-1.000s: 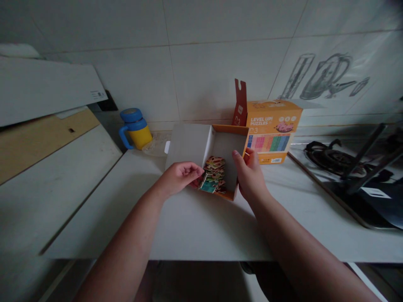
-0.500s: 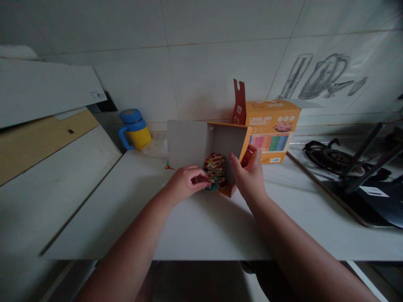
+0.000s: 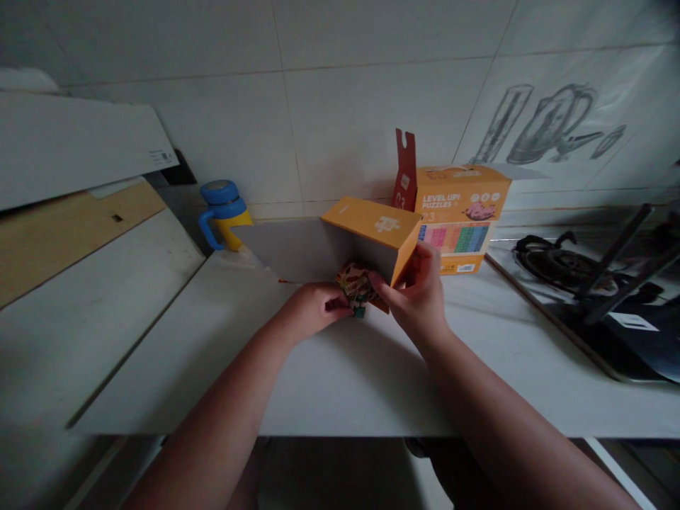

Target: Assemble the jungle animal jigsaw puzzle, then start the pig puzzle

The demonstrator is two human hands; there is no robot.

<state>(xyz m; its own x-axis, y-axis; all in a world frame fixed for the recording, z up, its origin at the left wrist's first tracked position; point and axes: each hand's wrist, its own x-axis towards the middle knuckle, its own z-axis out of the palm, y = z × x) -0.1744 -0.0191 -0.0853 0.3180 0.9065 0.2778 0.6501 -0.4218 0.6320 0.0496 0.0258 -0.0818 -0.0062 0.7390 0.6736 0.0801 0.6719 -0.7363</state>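
Observation:
An orange puzzle box with a grey inside is tipped forward over the white worktop, its lid flap spread out to the left. My right hand grips the box's right wall, thumb on the inner side and fingers outside. Puzzle pieces in brown, cream and green lie heaped at the box's mouth. Beside the heap's left edge is my left hand, its fingers curled and the tips at the pieces. Whether a piece is pinched between them is hidden.
Behind stands a larger orange "Level Up! Puzzles" box with a raised red flap. A blue and yellow mug is at the back left. On the right sits a gas stove; white boards lean on the left.
The puzzle box has tilted further forward, so its orange outer side now shows on top. Its lid flap has swung lower and left. Both hands stay in nearly the same place.

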